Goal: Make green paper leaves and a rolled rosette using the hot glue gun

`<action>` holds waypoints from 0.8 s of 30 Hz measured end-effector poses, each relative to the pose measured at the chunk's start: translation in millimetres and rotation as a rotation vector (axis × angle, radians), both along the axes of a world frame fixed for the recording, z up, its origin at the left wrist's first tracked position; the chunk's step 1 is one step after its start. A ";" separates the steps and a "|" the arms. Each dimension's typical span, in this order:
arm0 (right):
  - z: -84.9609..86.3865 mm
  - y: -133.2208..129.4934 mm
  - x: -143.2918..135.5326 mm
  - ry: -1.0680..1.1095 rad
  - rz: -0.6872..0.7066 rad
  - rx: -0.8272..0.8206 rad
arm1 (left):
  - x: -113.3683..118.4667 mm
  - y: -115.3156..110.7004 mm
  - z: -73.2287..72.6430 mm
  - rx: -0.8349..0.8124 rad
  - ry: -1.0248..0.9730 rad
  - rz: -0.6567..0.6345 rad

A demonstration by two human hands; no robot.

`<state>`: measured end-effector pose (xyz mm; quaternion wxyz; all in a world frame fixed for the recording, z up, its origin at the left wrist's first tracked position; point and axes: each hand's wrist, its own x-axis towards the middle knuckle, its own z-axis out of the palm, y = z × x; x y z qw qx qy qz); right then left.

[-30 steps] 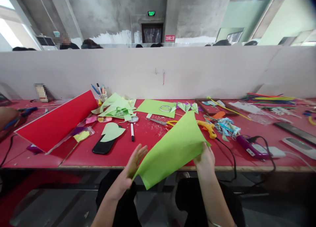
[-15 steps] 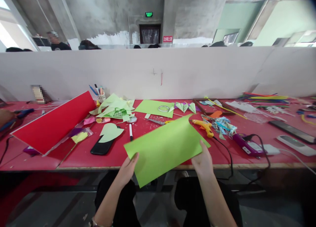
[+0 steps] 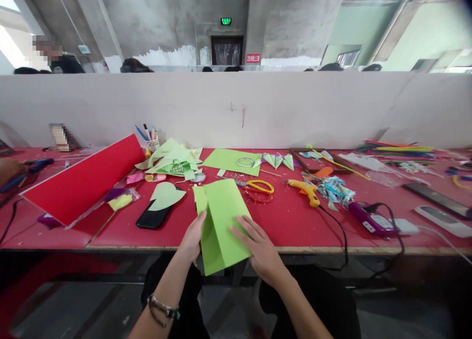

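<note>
A sheet of bright green paper (image 3: 229, 216) is folded over on itself near the table's front edge, its fold toward the right and its layers apart at the left. My left hand (image 3: 193, 237) pinches the left side, thumb in front. My right hand (image 3: 260, 248) grips the right side, its fingers lying across the front of the paper; its thumb is hidden. Just beyond the paper lie scissors with yellow handles (image 3: 261, 185). Left of it, a pale green paper heart (image 3: 167, 196) rests on a black phone (image 3: 153, 216).
A red board (image 3: 88, 179) leans at the left beside a heap of green paper scraps (image 3: 175, 159). Another green sheet (image 3: 224, 158) with a ring lies behind. On the right are a yellow glue gun (image 3: 309, 191), its cord, and a purple power strip (image 3: 368, 218).
The green paper, spread out flat between both hands before, is now folded over. My right hand has moved left with its edge, uncovering the scissors' handles. My left hand stays at its left side.
</note>
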<state>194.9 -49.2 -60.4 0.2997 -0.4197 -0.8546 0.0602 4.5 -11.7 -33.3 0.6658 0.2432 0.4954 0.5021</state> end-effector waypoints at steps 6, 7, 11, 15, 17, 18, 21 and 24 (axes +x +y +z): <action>4.5 -9.8 -20.0 -0.170 0.009 0.011 | 7.4 8.0 3.4 -0.027 -0.013 -0.084; 6.9 -10.8 -20.8 -0.177 0.022 -0.007 | 8.7 8.7 4.7 -0.001 0.037 -0.073; 22.6 -12.6 -15.6 -0.117 0.118 -0.127 | 7.2 9.5 18.1 0.226 0.373 -0.021; 48.1 -1.0 1.2 0.240 0.086 -0.134 | -13.6 8.1 53.7 0.416 0.702 -0.158; 65.9 10.1 9.6 0.500 -0.071 -0.023 | -25.7 7.0 76.8 0.533 0.896 -0.324; 75.8 15.8 12.6 0.609 -0.134 0.038 | -30.2 6.5 87.8 0.588 0.979 -0.436; 105.3 30.1 13.8 0.607 -0.214 0.126 | -34.8 6.2 112.9 0.750 1.201 -0.676; 123.0 39.1 4.6 0.515 -0.097 0.005 | -30.3 7.6 122.8 0.806 1.327 -0.740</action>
